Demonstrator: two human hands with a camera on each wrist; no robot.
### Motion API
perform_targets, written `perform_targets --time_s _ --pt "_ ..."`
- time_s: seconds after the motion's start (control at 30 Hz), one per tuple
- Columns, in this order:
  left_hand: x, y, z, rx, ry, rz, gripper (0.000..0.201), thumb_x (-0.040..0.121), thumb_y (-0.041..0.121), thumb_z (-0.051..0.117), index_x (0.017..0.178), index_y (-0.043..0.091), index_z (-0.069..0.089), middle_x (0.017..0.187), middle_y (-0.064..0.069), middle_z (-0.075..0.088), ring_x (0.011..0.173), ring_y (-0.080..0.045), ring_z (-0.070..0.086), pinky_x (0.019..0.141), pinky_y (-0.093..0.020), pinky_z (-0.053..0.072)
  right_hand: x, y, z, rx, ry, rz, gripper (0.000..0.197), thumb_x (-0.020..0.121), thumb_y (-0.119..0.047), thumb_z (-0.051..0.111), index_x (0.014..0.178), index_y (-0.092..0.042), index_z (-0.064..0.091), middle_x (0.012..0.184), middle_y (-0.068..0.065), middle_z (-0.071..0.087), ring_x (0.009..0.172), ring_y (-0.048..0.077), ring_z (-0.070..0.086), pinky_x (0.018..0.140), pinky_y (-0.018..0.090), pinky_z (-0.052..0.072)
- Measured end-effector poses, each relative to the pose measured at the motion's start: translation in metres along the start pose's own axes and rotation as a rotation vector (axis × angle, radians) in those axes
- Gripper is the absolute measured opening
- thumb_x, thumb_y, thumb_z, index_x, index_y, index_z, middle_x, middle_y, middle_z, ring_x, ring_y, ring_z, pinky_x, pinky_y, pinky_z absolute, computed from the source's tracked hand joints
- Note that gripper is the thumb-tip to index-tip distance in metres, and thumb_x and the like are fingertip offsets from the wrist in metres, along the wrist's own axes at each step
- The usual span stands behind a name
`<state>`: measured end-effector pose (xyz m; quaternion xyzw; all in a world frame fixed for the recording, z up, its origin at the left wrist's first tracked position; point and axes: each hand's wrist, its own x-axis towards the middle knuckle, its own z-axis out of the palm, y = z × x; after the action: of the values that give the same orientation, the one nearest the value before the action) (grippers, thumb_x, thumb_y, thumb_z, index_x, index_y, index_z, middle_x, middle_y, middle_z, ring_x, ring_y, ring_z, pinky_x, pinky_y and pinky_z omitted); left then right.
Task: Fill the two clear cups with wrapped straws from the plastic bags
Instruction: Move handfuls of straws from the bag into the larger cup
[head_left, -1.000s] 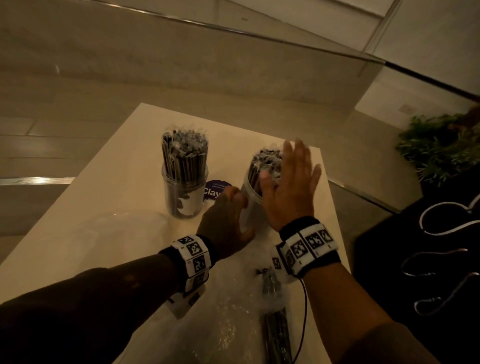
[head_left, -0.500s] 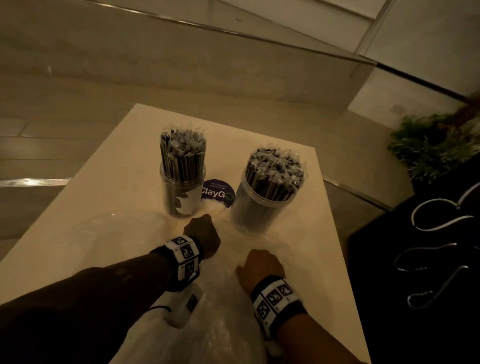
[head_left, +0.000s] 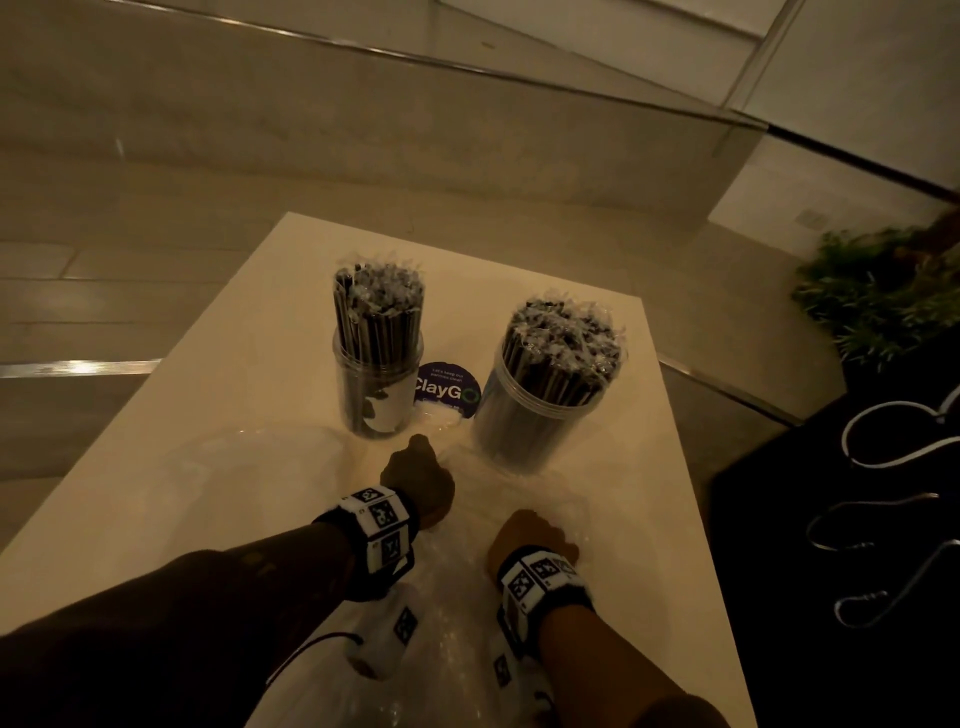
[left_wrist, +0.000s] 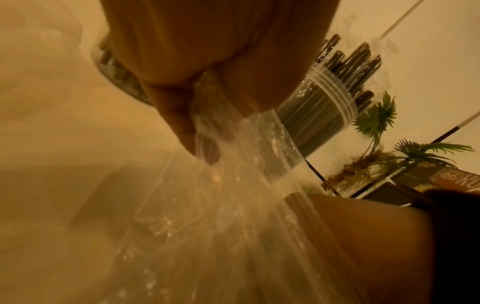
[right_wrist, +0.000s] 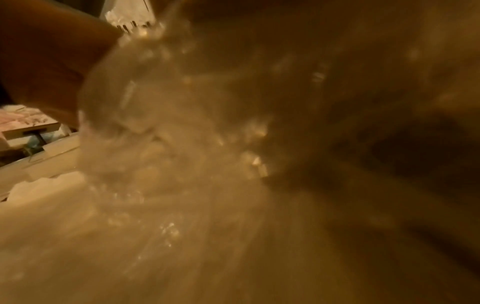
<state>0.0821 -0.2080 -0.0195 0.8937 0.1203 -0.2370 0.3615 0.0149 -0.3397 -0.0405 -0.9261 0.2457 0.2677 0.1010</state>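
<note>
Two clear cups stand upright on the white table (head_left: 223, 395), both packed with dark wrapped straws: a narrow left cup (head_left: 377, 387) and a wider right cup (head_left: 545, 415). A crinkled clear plastic bag (head_left: 457, 613) lies in front of them. My left hand (head_left: 417, 480) is curled just before the cups and pinches the bag's edge (left_wrist: 233, 139) between thumb and fingers. My right hand (head_left: 530, 538) is a fist on the bag nearer to me, gripping the plastic (right_wrist: 155, 133). The right wrist view is blurred by plastic film.
A round purple ClayGo sticker (head_left: 448, 389) lies between the cups. More clear plastic (head_left: 234, 467) lies flat at the left. A glass railing (head_left: 519, 130) stands behind the table. Green plants (head_left: 872, 291) and a dark mat (head_left: 857, 519) are to the right.
My right hand left the top of the right cup's straws, and my left hand let go of that cup. Both drew back and closed on the plastic bag.
</note>
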Motion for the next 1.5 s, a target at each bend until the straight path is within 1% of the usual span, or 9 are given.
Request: perform_targets --time_s 0.27,0.5,0.6,0.73,0.93,1.1,1.23,1.4,1.5 --pt "0.001 -0.006 0.001 0.079 0.017 0.002 0.034 0.090 0.021 0.051 0.122 0.013 0.039 0.112 -0.010 0.058 0.095 -0.025 0.060 0.088 -0.040 0.054 -0.008 -0.004 -0.033 -0.098 -0.096 -0.239 0.040 0.093 -0.033 0.046 0.130 -0.018 0.042 0.133 0.010 0.051 0.125 0.032 0.044 0.110 0.046 0.025" --pt "-0.003 -0.004 0.006 0.133 0.019 0.025 0.041 0.090 0.015 0.048 0.129 0.011 0.034 0.109 -0.011 0.059 0.093 -0.026 0.062 0.085 -0.040 0.055 -0.039 -0.002 -0.098 0.426 0.536 -0.651 0.008 0.095 -0.021 0.050 0.102 -0.023 0.047 0.085 -0.001 0.059 0.086 0.019 0.058 0.105 0.040 0.032" --pt "-0.006 -0.002 0.009 0.109 -0.011 0.015 0.051 0.088 0.014 0.052 0.134 0.011 0.030 0.112 -0.011 0.058 0.096 -0.026 0.061 0.086 -0.040 0.055 -0.050 -0.005 -0.112 0.754 0.601 -0.728 0.011 0.095 -0.020 0.054 0.104 -0.022 0.048 0.083 0.002 0.063 0.074 0.018 0.062 0.069 0.029 0.053" --pt "-0.010 0.000 0.012 0.069 -0.015 -0.003 0.055 0.088 0.017 0.051 0.137 0.011 0.027 0.116 -0.012 0.057 0.100 -0.028 0.060 0.089 -0.042 0.053 -0.054 -0.011 -0.131 0.892 0.720 -0.771 0.012 0.093 -0.020 0.060 0.101 -0.023 0.052 0.084 -0.005 0.062 0.075 0.011 0.064 0.069 0.018 0.053" --pt "-0.011 0.005 0.013 0.132 -0.011 0.050 0.061 0.090 0.020 0.050 0.142 0.012 0.020 0.122 -0.010 0.054 0.102 -0.026 0.059 0.089 -0.039 0.053 -0.065 -0.023 -0.154 0.549 0.531 -1.000 0.008 0.094 -0.020 0.060 0.099 -0.020 0.054 0.081 -0.007 0.058 0.073 0.005 0.057 0.068 0.017 0.047" --pt "-0.012 -0.004 0.015 0.201 0.034 0.115 0.071 0.092 0.025 0.048 0.149 0.017 0.005 0.132 -0.008 0.049 0.107 -0.023 0.056 0.092 -0.035 0.050 -0.069 -0.026 -0.165 0.915 0.711 -0.874 0.007 0.094 -0.015 0.059 0.093 -0.021 0.054 0.081 -0.003 0.061 0.071 0.003 0.060 0.063 0.011 0.048" --pt "-0.006 -0.012 0.007 0.192 0.022 0.107 0.070 0.093 0.021 0.046 0.149 0.017 0.005 0.138 -0.010 0.045 0.114 -0.024 0.053 0.097 -0.036 0.048 -0.073 -0.009 -0.198 1.105 0.924 -0.829 0.010 0.093 -0.014 0.060 0.087 -0.019 0.053 0.074 0.013 0.061 0.058 0.027 0.062 0.052 0.034 0.054" --pt "-0.002 -0.012 0.003 0.116 -0.043 0.034 0.076 0.082 0.029 0.064 0.143 0.020 0.020 0.135 -0.007 0.043 0.114 -0.025 0.052 0.095 -0.040 0.050 -0.076 -0.001 -0.220 1.183 0.978 -0.901 0.014 0.093 -0.008 0.055 0.085 -0.019 0.050 0.061 0.001 0.053 0.047 0.023 0.055 0.048 0.030 0.048" --pt "-0.016 0.002 -0.011 -0.048 0.164 0.378 0.071 0.064 0.040 0.072 0.124 0.021 0.039 0.130 -0.004 0.042 0.117 -0.023 0.046 0.096 -0.038 0.047 -0.073 -0.002 -0.206 1.182 0.907 -0.885 0.007 0.095 -0.006 0.054 0.089 -0.008 0.050 0.061 0.005 0.054 0.047 0.018 0.055 0.050 0.027 0.047"
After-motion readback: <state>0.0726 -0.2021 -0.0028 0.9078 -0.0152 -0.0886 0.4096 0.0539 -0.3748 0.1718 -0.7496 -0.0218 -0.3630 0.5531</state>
